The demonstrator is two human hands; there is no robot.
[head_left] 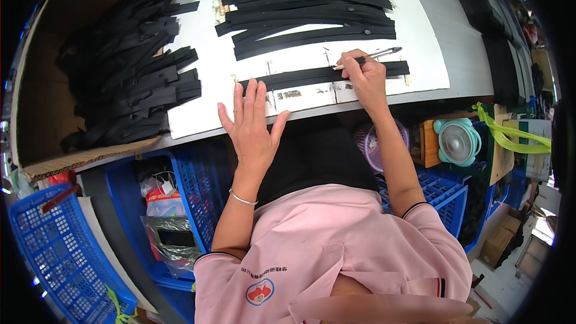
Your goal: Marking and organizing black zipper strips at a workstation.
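Note:
A narrow black fabric strip (306,77) lies lengthwise along the near part of a white board (198,115). My left hand (251,129) rests flat with its fingers spread, the fingertips on the strip near its left end. In the fingers of my right hand (369,81) is a slim pen (384,53), pinched and slanted up to the right. Its pale tip meets or almost meets the strip's upper edge, right of the middle. Dark line marks show on the board above and below the strip. Beyond it several similar black strips (306,9) lie in rows.
On the left stands a cardboard box (36,78) holding a heap of black strips (132,66). Black stacked material (501,66) sits at the table's right end. Below the table are blue crates (198,186), a purple basket (401,138) and a small turquoise fan (458,142).

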